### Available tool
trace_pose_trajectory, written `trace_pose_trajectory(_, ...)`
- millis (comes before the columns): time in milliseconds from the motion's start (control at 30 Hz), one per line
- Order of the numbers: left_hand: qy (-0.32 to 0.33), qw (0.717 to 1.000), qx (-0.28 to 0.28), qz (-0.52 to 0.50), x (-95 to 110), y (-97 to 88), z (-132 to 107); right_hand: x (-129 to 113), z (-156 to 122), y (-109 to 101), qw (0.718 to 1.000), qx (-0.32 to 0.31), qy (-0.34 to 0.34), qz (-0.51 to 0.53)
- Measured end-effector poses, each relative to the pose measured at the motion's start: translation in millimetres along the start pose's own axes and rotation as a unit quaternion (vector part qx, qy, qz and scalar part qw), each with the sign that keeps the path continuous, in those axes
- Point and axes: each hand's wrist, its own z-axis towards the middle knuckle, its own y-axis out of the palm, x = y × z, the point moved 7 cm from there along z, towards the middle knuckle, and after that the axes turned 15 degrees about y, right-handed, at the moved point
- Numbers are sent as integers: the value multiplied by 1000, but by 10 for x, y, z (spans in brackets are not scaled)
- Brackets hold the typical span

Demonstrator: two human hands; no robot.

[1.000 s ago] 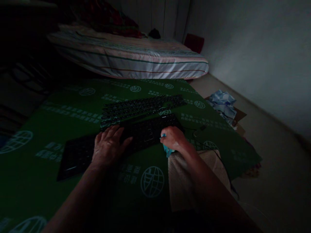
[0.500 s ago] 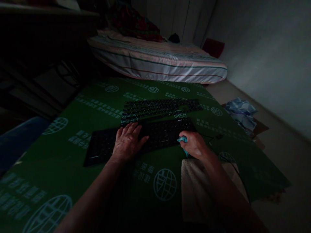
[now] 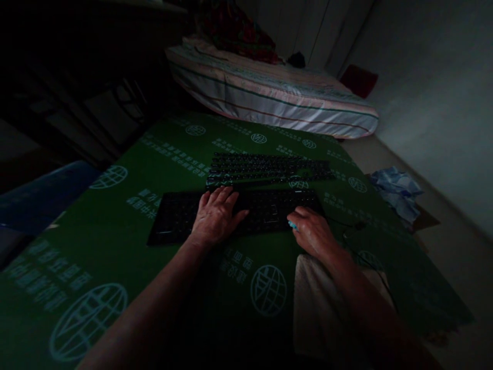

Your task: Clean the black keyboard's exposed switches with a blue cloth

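A black keyboard (image 3: 177, 218) lies on a green cloth (image 3: 115, 241) printed with globe marks. My left hand (image 3: 215, 216) rests flat on its middle, fingers stretched out over the keys. My right hand (image 3: 314, 234) is closed at the keyboard's front right edge, pinching a small light-blue cloth or wipe (image 3: 292, 225) of which only a tip shows. A second black keyboard (image 3: 269, 167) lies just behind the first.
A thin cable (image 3: 362, 257) runs off the right side of the green cloth. A beige towel (image 3: 319, 303) lies under my right forearm. Crumpled blue-white material (image 3: 398, 187) sits on the floor at right. A striped mattress (image 3: 277, 97) lies behind. The room is dim.
The view has swung left, shifting everything rightward in frame. My right hand has turned down over the blue cloth, so less of it shows. My left hand stays on the keyboard.
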Motion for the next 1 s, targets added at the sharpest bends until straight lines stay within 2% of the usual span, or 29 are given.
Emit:
trace_pose_trajectory(200,1,1000,10,-14,2,11,-10,44,2,65,996,8,-20,90)
trace_pose_trajectory(433,-3,999,14,-31,15,11,-14,138,42,100,988,23,5,152)
trace_pose_trajectory(533,-6,999,7,-33,16,16,-14,171,54,72,991,29,44,123)
trace_pose_trajectory(667,-7,999,3,-34,22,14,-15,169,57,66,997,15,74,36)
trace_pose_trajectory(1000,-10,1000,3,-24,26,22,-23,31,42,76,999,-1,9,-40)
